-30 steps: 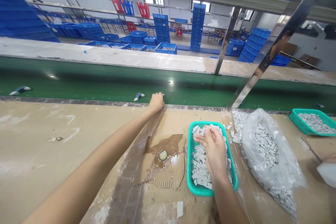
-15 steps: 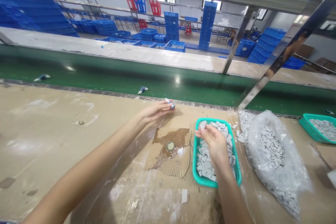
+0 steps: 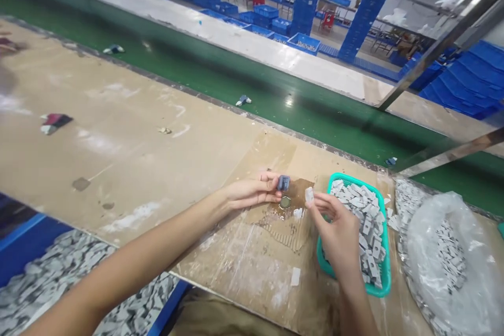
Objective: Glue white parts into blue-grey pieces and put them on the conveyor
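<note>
Blue-grey plastic part (image 3: 283, 182) sits pinched in the fingers (image 3: 268, 185) of the left hand (image 3: 248, 192) at centre frame, while the right hand (image 3: 334, 231) closes tightly on a pale piece (image 3: 309, 195), just beside a teal basket (image 3: 388, 257) heaped with similar pieces (image 3: 360, 215) on the tabletop (image 3: 118, 142).

Only a narrow gap is between the left hand (image 3: 252, 192) and the right hand (image 3: 336, 226); the teal basket (image 3: 388, 252) and the plastic bag (image 3: 444, 268) block the way rightward.

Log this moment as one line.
left hand: small blue-grey piece | right hand: small white piece | nearby: teal mesh basket
</note>
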### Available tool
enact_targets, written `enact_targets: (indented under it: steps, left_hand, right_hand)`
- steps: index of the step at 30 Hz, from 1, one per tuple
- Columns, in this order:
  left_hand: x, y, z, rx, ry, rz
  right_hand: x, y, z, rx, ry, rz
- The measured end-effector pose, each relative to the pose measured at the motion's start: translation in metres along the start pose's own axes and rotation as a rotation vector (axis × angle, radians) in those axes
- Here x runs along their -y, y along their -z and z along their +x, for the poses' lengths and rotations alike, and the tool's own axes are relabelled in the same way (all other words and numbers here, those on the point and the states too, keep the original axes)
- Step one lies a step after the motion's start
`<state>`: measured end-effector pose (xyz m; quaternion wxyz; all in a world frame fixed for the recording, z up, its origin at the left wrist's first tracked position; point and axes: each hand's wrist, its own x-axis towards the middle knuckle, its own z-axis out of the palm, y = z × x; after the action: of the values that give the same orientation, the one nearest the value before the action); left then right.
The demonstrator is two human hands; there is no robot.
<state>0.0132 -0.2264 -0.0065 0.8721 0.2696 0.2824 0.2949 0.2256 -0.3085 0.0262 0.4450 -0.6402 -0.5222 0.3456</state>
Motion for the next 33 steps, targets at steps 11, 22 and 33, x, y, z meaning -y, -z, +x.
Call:
enact_targets:
  steps: [11, 22, 33]
  left_hand:
    - [-0.011, -0.003, -0.003, -0.014, -0.138, -0.120]
    - [-0.007, 0.005, 0.001, -0.031, -0.220, -0.066]
    - [0.001, 0.007, 0.004, -0.043, -0.223, 0.010]
  right_hand:
    - [-0.009, -0.026, 0.001, 0.115, 0.377, -0.549]
    - [-0.010, -0.029, -0.001, 0.197, 0.537, -0.747]
    - [-0.010, -0.031, 0.000, 0.209, 0.584, -0.815]
